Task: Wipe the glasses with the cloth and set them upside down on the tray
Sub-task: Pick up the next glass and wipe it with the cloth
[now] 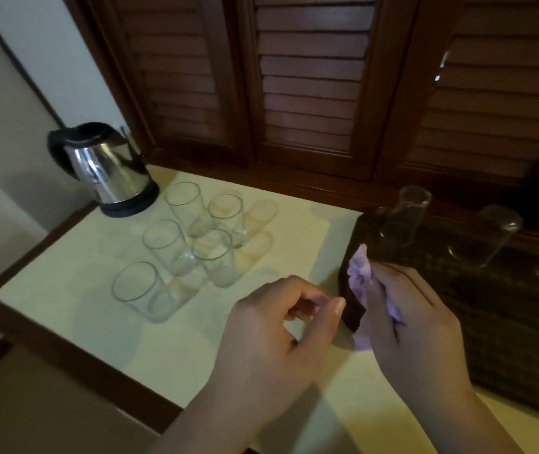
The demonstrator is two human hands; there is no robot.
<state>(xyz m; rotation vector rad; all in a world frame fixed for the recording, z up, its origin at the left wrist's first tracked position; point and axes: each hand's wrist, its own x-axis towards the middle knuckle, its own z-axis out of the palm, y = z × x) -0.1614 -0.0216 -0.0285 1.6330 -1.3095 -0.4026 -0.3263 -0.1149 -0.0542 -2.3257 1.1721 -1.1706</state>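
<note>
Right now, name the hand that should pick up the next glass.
Left. The left hand holds nothing and is nearer the upright glasses; the right hand grips the cloth.

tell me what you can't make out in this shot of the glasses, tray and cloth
Head view only:
- Cloth: mostly hidden inside the right hand; its size is unclear.
- Tray: its right part is cut off by the frame edge, and it is dark.
- Glasses on the tray: faint against the dark tray; their count is uncertain.
- Left hand: curled fingers; whether it pinches anything is unclear.

Single head-worn view, looking forward and down, close over the worktop (74, 309) toward louvred doors (314, 80) behind.
</note>
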